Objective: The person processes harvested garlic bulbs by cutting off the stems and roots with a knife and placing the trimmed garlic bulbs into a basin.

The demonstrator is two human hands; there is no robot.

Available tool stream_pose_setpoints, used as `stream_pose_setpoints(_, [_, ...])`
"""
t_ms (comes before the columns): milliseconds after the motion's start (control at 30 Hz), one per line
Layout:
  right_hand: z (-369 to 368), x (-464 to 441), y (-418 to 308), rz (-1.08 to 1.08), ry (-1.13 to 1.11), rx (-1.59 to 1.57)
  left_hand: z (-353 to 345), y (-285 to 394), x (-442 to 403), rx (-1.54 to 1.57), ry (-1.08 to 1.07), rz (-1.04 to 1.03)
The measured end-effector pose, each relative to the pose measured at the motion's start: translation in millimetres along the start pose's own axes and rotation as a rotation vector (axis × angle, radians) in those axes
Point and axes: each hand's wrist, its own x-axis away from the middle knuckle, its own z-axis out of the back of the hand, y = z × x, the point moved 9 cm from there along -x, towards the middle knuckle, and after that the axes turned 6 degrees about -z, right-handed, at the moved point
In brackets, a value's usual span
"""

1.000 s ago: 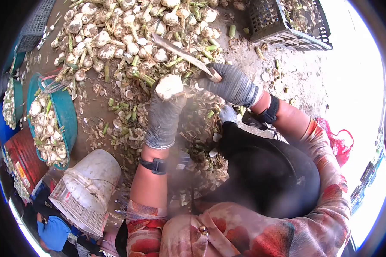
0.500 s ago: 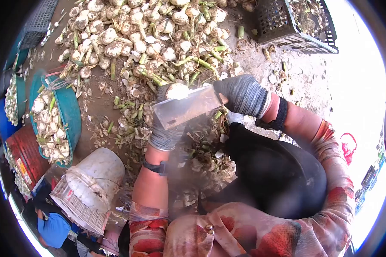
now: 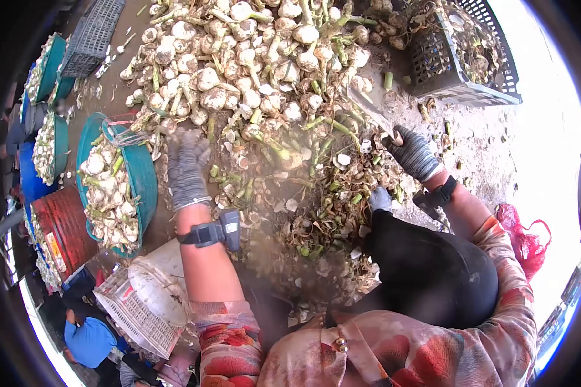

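Observation:
My left hand (image 3: pixel 188 169), in a grey knitted glove, is at the left edge of the garlic pile (image 3: pixel 245 71), near a teal basin (image 3: pixel 145 184) of bulbs. Its fingers are extended and apart, with nothing visible in them. On the right, my right hand (image 3: pixel 412 153), gloved too, is closed around the handle of a wide-bladed knife (image 3: pixel 370 111). The blade points up and left over the pile's right edge. Between the hands, a blurred pale bulb with a green stem (image 3: pixel 290 157) appears over the litter.
Skins and cut stems (image 3: pixel 323 222) cover the ground before my legs. A black crate (image 3: pixel 461 84) of scraps stands upper right. At left are a red tub (image 3: pixel 63 229), a white bucket (image 3: pixel 158 284) on a pale crate (image 3: pixel 139 316), and a person in blue (image 3: pixel 89 340). A red net bag (image 3: pixel 523 242) lies right.
My left hand has let go of the garlic bulb and moved left towards the teal basin. My right hand has carried the knife away to the right, its blade now turned up. The view has shifted.

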Motion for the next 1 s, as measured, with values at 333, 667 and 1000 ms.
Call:
stream_pose_setpoints(333, [59, 66, -29, 0.199, -0.008, 0.276, -66, -134, 68, -0.698, 0.122, 0.148])
stream_pose_setpoints(667, [56, 166, 108, 0.068, -0.042, -0.123, -38, -4, 170, 0.773, -0.182, 0.235])
stream_pose_setpoints(1000, [-61, 216, 270, -0.078, -0.209, 0.148, -38, -96, 258, 0.723, -0.216, 0.42])
